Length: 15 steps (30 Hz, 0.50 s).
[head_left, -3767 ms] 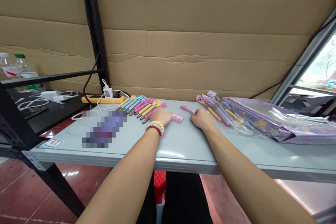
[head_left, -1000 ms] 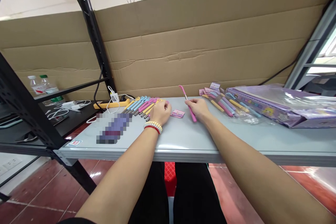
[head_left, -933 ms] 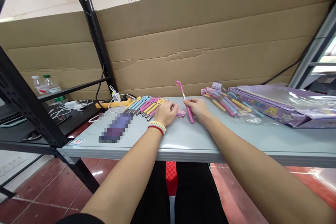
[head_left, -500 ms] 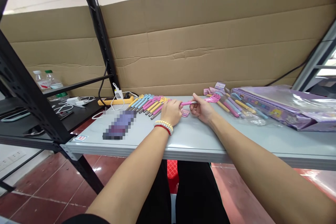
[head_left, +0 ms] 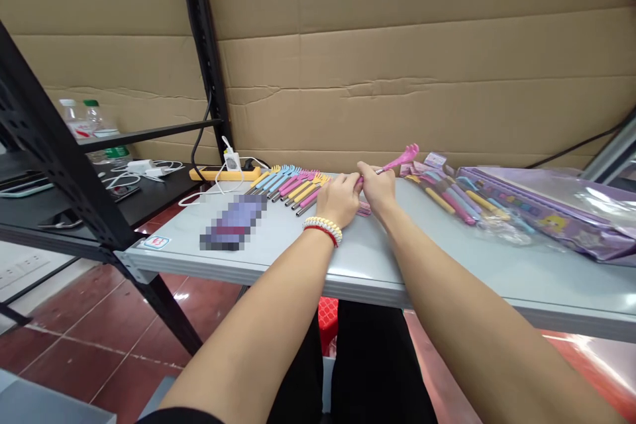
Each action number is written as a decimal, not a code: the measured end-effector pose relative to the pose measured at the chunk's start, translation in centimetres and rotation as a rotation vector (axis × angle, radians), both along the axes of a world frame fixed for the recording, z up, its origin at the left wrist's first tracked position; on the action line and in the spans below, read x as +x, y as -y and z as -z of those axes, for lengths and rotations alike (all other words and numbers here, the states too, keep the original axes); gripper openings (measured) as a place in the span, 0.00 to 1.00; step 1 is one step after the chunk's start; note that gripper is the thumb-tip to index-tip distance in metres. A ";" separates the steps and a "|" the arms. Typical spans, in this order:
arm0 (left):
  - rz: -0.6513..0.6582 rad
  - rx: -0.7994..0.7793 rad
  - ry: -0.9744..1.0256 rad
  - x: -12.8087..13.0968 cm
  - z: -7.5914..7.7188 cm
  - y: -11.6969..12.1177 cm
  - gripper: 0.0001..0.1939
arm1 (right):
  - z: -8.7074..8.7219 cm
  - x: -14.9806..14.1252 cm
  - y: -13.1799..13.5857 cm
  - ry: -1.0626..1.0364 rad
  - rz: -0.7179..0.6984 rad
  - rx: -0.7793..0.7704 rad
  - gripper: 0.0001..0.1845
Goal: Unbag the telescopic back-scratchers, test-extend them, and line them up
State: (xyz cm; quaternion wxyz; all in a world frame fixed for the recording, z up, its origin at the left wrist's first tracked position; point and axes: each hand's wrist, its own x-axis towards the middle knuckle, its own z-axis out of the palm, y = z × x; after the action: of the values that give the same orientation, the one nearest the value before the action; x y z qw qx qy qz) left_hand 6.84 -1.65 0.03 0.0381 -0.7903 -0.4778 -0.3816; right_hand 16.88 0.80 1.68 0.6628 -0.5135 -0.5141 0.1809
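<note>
Pink back scratcher (head_left: 403, 156): claw-headed, gripped by left hand (head_left: 340, 201) and right hand (head_left: 378, 191), slanting, claw raised rightward.
Back scratcher row (head_left: 294, 187): yellow, blue, pink; side by side on the counter (head_left: 285, 235), claws at the far end.

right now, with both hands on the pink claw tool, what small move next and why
Probably steady the pink claw tool with the left hand and slide the right hand slightly toward the claw head: both grips sit close together, while that head sticks out unsupported.
</note>
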 end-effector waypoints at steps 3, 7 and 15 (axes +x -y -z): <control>0.058 -0.028 -0.020 0.0 0.0 -0.1 0.14 | 0.6 -0.1 0.5 0.036 -0.026 0.000 0.21; 0.070 -0.026 0.016 -0.1 0.0 0.1 0.14 | 1.2 0.1 1.1 0.027 -0.112 -0.042 0.24; 0.006 -0.028 0.003 -0.6 0.0 0.2 0.14 | 1.0 -0.2 0.8 -0.060 -0.234 -0.069 0.19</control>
State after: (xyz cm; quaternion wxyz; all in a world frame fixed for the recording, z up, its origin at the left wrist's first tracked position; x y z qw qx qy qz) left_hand 6.28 -1.87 0.03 0.0252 -0.7918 -0.4807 -0.3760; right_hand 16.67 0.03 0.64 0.6342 -0.4668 -0.5438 0.2901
